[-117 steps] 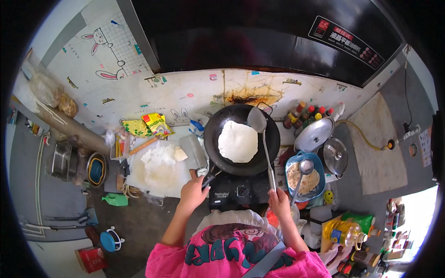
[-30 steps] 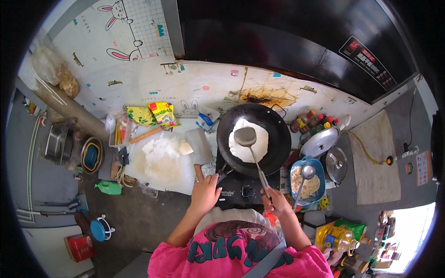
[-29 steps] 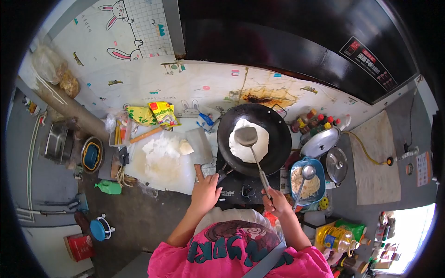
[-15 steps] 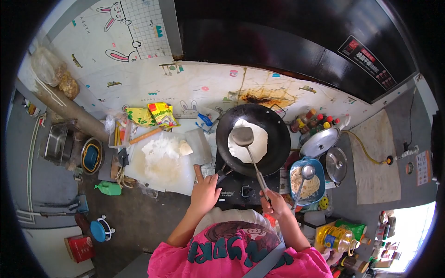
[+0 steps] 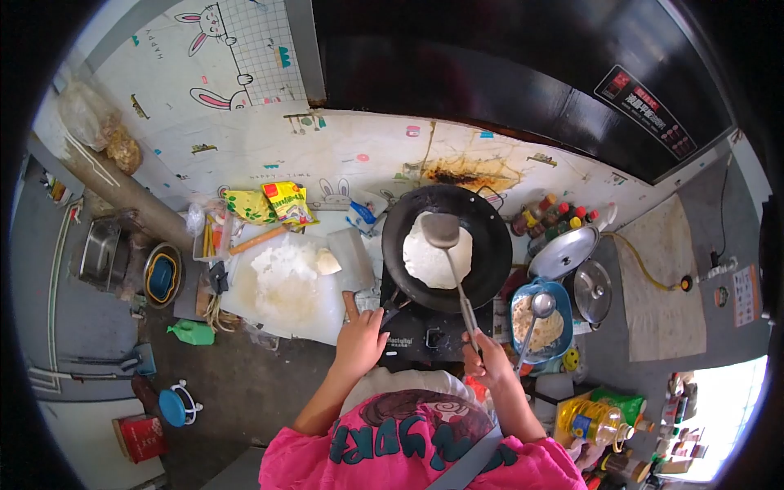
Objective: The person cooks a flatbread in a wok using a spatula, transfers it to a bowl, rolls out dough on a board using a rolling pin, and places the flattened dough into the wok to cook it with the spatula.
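A black wok (image 5: 494, 245) sits on the stove (image 5: 416, 339) with a pale round flatbread (image 5: 425, 260) lying inside it. My left hand (image 5: 361, 338) is closed at the wok's short handle (image 5: 392, 310), its grip partly hidden. In my right hand (image 5: 488, 359) is the long handle of a metal wok spatula (image 5: 442, 231), whose blade is over the upper part of the flatbread. Just left of the wok lies a cleaver (image 5: 351, 257) with a wooden handle, close to my left fingers.
A floured board (image 5: 282, 306) with a piece of dough (image 5: 328, 261) and a rolling pin (image 5: 258, 239) is on the left. To the right, a blue basin (image 5: 563, 351) holds cooked flatbread and a ladle (image 5: 542, 306). Pot lids (image 5: 563, 251) and several bottles (image 5: 545, 214) stand behind it.
The spatula blade has shifted slightly right and up across the flatbread, and my right hand has moved a little right with it. My left hand stays at the wok handle.
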Demonstrator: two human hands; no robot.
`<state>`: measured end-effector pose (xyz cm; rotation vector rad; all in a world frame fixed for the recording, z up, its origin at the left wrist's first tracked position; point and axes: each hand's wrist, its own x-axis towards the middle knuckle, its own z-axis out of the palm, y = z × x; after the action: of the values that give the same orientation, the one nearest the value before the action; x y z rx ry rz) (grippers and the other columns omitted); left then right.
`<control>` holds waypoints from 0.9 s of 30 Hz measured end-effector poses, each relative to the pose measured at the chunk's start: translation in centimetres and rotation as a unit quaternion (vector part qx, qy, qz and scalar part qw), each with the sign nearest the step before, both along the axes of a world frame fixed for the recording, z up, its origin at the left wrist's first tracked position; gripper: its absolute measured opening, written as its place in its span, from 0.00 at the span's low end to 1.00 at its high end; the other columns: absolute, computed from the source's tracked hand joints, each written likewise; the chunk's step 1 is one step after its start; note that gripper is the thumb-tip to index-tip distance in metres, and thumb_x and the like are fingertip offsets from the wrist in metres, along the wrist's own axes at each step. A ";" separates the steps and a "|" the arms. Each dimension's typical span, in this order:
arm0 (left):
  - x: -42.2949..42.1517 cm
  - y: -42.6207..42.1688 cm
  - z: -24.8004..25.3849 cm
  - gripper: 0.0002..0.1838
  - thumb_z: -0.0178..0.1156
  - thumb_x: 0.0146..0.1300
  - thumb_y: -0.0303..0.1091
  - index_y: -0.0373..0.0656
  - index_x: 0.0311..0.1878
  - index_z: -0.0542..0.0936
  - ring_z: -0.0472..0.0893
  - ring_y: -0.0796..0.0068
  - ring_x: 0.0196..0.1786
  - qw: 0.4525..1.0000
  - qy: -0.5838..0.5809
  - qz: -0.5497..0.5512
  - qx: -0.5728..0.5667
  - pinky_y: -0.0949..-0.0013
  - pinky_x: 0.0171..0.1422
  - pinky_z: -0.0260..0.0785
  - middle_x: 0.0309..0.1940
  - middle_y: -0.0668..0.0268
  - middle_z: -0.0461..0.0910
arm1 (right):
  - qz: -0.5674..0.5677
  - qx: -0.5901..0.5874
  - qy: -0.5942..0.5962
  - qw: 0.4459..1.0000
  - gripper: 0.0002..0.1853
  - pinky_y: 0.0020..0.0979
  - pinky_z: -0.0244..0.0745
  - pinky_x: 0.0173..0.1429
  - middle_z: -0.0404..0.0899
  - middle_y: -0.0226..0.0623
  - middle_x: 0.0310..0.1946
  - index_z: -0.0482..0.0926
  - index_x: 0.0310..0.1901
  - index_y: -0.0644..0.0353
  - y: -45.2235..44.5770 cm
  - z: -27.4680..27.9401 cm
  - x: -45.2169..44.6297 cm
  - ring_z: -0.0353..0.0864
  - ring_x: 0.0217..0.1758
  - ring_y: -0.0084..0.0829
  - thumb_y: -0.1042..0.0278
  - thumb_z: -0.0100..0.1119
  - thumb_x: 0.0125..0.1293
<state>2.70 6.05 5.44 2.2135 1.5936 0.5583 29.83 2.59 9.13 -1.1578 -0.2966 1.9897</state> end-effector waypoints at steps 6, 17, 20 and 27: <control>0.0 -0.2 -0.3 0.26 0.64 0.54 0.36 0.38 0.57 0.72 0.79 0.54 0.38 1.000 -0.002 -0.002 0.002 0.57 0.39 0.71 0.41 0.56 0.76 | -0.001 0.017 -0.066 0.998 0.16 0.25 0.49 0.15 0.59 0.29 0.13 0.66 0.44 0.61 -0.2 1.0 0.4 0.52 0.08 0.22 0.56 0.37 0.76; 0.1 -0.2 0.5 0.27 0.63 0.55 0.36 0.38 0.57 0.71 0.79 0.54 0.38 1.000 0.021 0.002 -0.019 0.56 0.40 0.71 0.41 0.56 0.76 | 0.042 -0.016 -0.038 0.998 0.14 0.25 0.48 0.13 0.61 0.31 0.13 0.65 0.42 0.61 -0.9 -0.7 -0.5 0.52 0.08 0.22 0.58 0.36 0.76; 0.2 -0.3 0.5 0.27 0.63 0.55 0.36 0.38 0.57 0.71 0.79 0.54 0.39 1.000 0.013 0.000 -0.014 0.56 0.40 0.71 0.41 0.56 0.76 | 0.062 0.008 -0.054 0.997 0.14 0.25 0.48 0.13 0.61 0.31 0.12 0.66 0.41 0.61 -1.5 -0.4 -0.1 0.53 0.08 0.22 0.58 0.37 0.75; 0.1 -0.4 0.5 0.27 0.63 0.55 0.36 0.39 0.57 0.71 0.79 0.55 0.39 1.000 0.014 0.009 -0.016 0.57 0.40 0.71 0.41 0.56 0.77 | 0.077 0.026 -0.217 0.973 0.13 0.24 0.50 0.14 0.63 0.31 0.12 0.68 0.38 0.62 -2.7 2.0 0.2 0.56 0.10 0.21 0.60 0.41 0.74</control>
<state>2.80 5.69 5.92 2.1953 1.6259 0.5038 30.05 -0.12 11.18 -1.5722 -0.6755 1.8273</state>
